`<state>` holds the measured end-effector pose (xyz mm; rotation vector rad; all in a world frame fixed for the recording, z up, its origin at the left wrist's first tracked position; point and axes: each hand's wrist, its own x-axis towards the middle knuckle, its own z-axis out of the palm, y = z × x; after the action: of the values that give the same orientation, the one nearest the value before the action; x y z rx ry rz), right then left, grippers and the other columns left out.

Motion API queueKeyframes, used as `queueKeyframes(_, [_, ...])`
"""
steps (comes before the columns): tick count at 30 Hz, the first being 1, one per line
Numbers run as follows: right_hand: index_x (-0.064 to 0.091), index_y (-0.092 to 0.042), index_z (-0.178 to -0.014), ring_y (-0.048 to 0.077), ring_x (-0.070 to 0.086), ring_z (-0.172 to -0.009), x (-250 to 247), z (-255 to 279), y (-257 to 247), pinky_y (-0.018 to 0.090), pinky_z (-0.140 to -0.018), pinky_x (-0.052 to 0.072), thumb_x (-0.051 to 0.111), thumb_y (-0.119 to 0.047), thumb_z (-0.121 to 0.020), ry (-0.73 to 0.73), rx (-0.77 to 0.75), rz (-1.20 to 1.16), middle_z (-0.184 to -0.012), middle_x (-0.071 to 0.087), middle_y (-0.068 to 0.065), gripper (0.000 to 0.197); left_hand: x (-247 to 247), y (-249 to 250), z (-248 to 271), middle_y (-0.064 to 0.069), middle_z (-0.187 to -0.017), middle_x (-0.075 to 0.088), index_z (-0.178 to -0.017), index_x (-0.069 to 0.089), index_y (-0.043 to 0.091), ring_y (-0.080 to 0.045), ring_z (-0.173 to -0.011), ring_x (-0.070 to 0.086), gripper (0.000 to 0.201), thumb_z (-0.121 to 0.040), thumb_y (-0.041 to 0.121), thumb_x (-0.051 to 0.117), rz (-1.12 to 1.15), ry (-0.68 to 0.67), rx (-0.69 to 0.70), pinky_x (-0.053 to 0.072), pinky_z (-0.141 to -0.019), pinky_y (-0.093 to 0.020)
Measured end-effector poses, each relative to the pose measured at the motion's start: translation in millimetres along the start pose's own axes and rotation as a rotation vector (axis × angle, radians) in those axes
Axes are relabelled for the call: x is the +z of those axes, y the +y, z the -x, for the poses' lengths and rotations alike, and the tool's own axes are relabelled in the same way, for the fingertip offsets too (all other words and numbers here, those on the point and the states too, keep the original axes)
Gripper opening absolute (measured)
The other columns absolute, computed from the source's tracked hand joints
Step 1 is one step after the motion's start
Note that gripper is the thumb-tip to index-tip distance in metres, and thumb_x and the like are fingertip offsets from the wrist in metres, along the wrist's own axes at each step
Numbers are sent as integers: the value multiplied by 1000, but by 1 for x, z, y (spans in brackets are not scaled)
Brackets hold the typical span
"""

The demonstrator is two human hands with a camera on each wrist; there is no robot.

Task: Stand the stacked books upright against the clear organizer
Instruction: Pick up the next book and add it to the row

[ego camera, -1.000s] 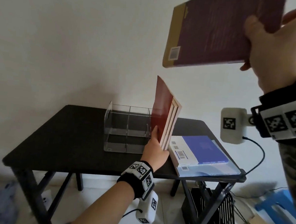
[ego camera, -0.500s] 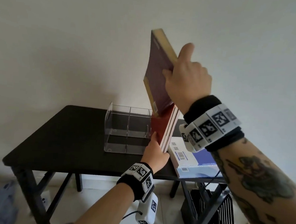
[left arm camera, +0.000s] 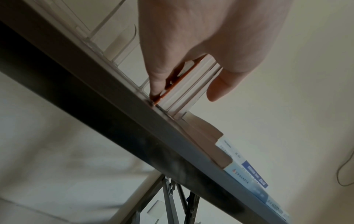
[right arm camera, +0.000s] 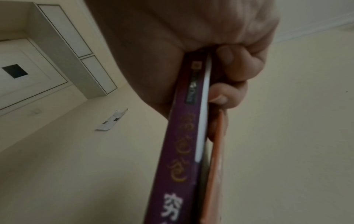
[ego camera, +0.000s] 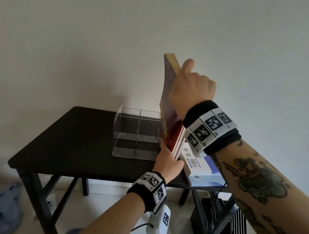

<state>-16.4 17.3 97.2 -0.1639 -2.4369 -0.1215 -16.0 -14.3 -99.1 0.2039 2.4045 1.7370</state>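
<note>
My right hand (ego camera: 189, 82) grips a purple book (ego camera: 167, 92) by its top edge and holds it upright. The book's lower end overlaps the left face of the red upright books (ego camera: 174, 140). Those lean beside the clear organizer (ego camera: 136, 132) on the black table (ego camera: 71, 140). My left hand (ego camera: 167, 159) holds the red books at their near bottom corner, thumb on the organizer side, fingers on the right. The left wrist view shows the books' bottom edges (left arm camera: 182, 91) on the table, between thumb and fingers (left arm camera: 218, 89). In the right wrist view the purple spine (right arm camera: 180, 151) lies against a red cover (right arm camera: 216, 166).
A short stack of flat books (ego camera: 199, 165) with a blue and white cover on top lies at the table's right front corner, just right of the upright ones. The wall stands close behind the table. Black equipment (ego camera: 216, 221) sits on the floor under the right side.
My right hand has brought the purple book down from high on the right, turned it upright and lowered it alongside the red books. The left hand has stayed on the red books.
</note>
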Motion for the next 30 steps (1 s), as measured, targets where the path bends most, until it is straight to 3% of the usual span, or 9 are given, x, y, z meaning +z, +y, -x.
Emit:
queueKeyframes(8, [39,-6,-114,14,33,-42,9,2,-8,24,-43,20,51,-17,-87,-54,-40,72,-57,39,-3,31,5,-1,1,-10,-135,55,-155,-3,28,-28,-116,60,98,-83,12,60,36,15,1,51,-99,-40])
queueKeyframes(12, [41,-6,-114,17,42,-47,10,-6,-8,25,-44,21,50,-16,-88,-57,-45,83,-60,41,-2,30,7,-1,2,-3,-135,55,-151,17,27,-25,-119,58,84,-81,11,61,84,62,4,49,-101,-39])
queueKeyframes(15, [41,-6,-112,17,43,-49,10,-6,-9,25,-43,22,50,-15,-89,-52,-64,90,-64,42,-2,27,8,-1,4,-2,-124,62,-138,39,24,-20,-105,61,60,-82,11,60,160,98,-50,49,-87,-28])
queueKeyframes(18, [42,-7,-110,19,47,-55,13,-3,-9,25,-44,21,49,-14,-88,-81,-85,108,-70,47,-1,25,10,-2,7,1,-116,62,-132,48,19,-15,-95,56,53,-82,7,61,218,116,-86,41,-80,-22])
queueKeyframes(23, [46,-7,-109,19,50,-59,21,1,-12,26,-49,31,54,-16,-87,-126,-81,149,-79,47,0,26,10,-4,9,-2,-118,63,-132,49,18,-17,-98,58,53,-82,6,61,254,117,-124,41,-81,-22])
queueKeyframes(27, [50,-5,-109,15,39,-51,24,-3,-19,26,-43,25,55,-13,-86,-206,-159,235,-90,40,5,24,11,-4,6,-7,-117,64,-126,53,13,-24,-105,62,47,-80,13,61,250,110,-190,49,-86,-30])
queueKeyframes(30, [53,-5,-114,16,37,-53,36,-7,-23,27,-43,26,53,-13,-88,-267,-183,273,-93,35,7,28,6,-3,5,-8,-108,66,-114,60,9,-22,-94,61,38,-77,19,61,298,89,-243,45,-73,-28])
